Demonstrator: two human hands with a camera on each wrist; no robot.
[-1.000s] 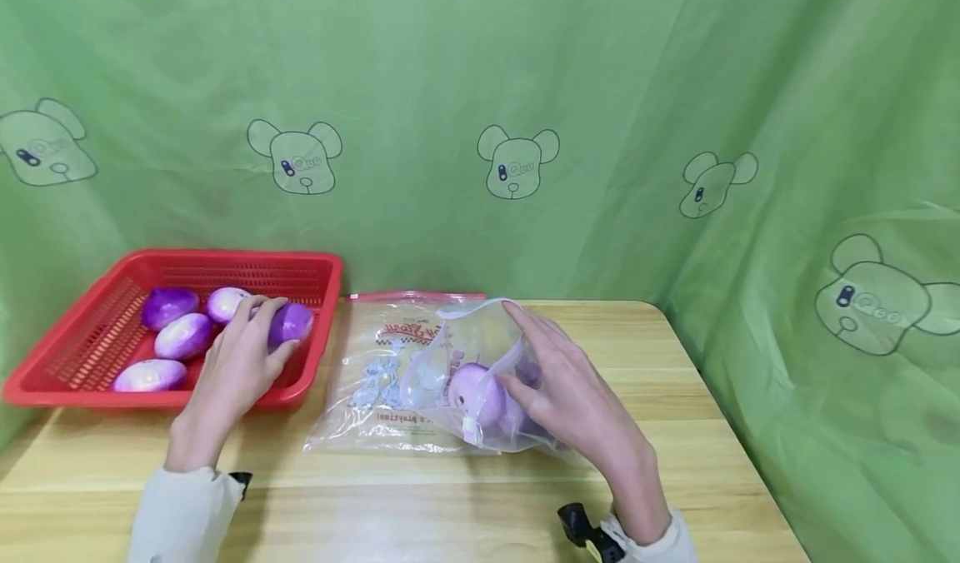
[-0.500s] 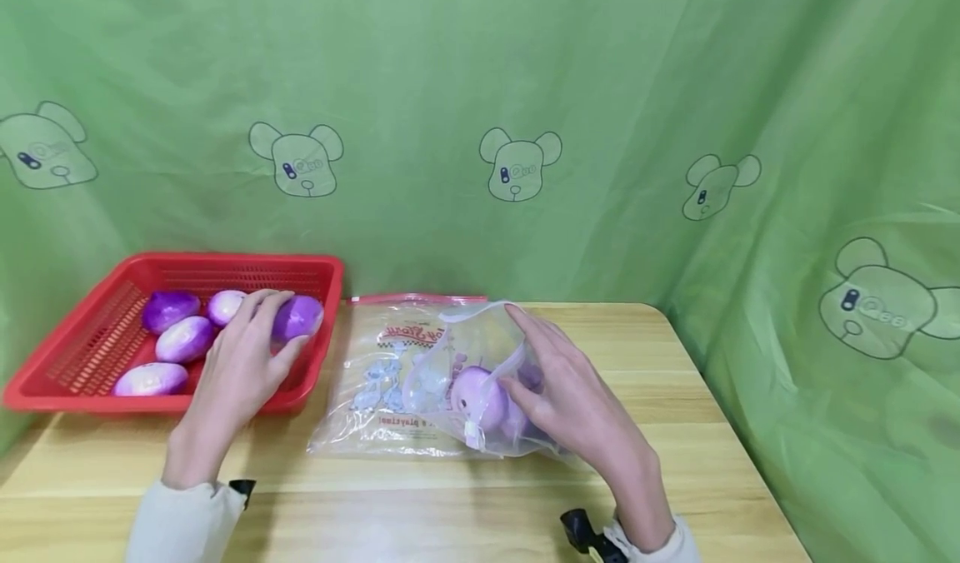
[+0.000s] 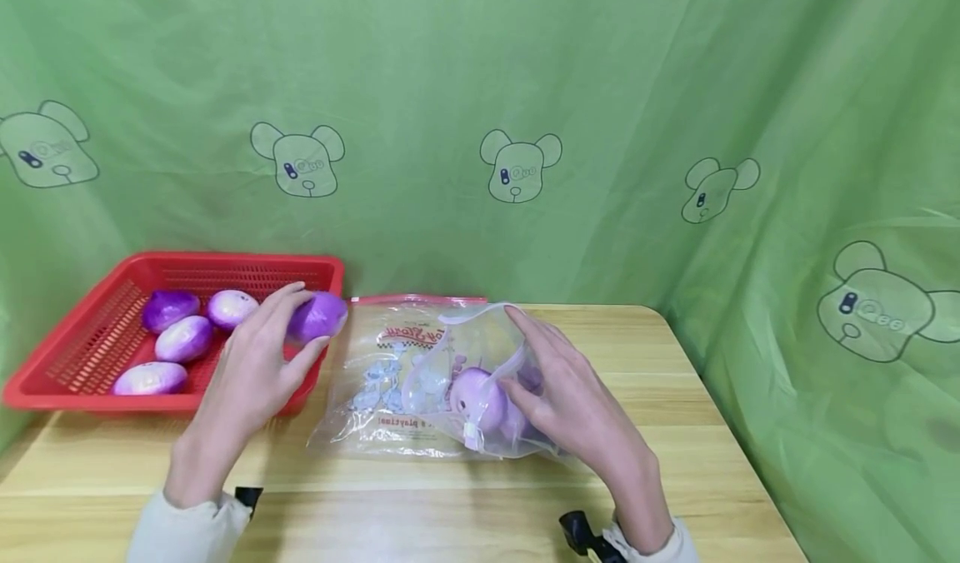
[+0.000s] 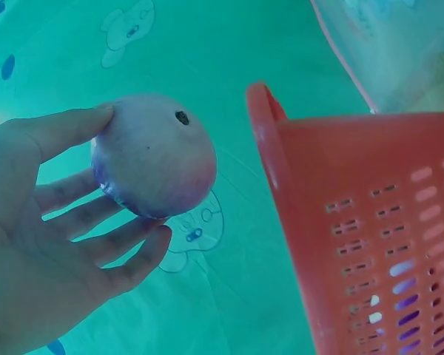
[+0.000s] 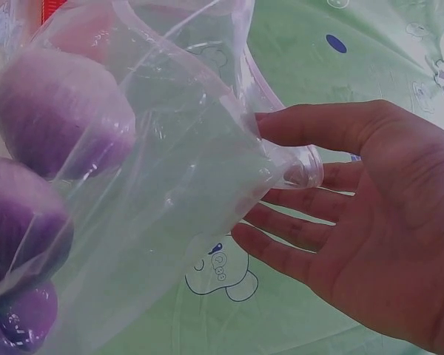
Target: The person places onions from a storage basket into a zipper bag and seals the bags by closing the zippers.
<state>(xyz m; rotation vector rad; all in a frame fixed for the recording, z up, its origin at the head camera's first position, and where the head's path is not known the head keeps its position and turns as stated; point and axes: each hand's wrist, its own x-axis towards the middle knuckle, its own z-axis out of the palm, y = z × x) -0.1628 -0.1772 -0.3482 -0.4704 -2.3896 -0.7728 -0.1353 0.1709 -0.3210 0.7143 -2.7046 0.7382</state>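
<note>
In the head view, my left hand (image 3: 262,355) holds a purple onion (image 3: 318,316) between thumb and fingers, over the right rim of the red basket (image 3: 63,342). The left wrist view shows this onion (image 4: 155,159) round and pale, with a dark spot on one end; thumb and fingertips grip its sides. My right hand (image 3: 573,380) pinches the mouth edge of a clear zip bag (image 3: 390,371) and keeps it spread. Inside the bag, purple onions (image 3: 477,398) bulge near my right thumb. The right wrist view shows several bagged onions (image 5: 66,111) through the plastic.
Several purple-and-white onions (image 3: 184,338) lie in the left and middle of the basket. A wooden table (image 3: 390,513) carries the basket and bag. A green curtain (image 3: 412,72) with bear-face prints hangs behind and along the right side.
My left hand has moved right with the onion, from inside the basket to its right rim. My right hand and the bag stay almost where they were.
</note>
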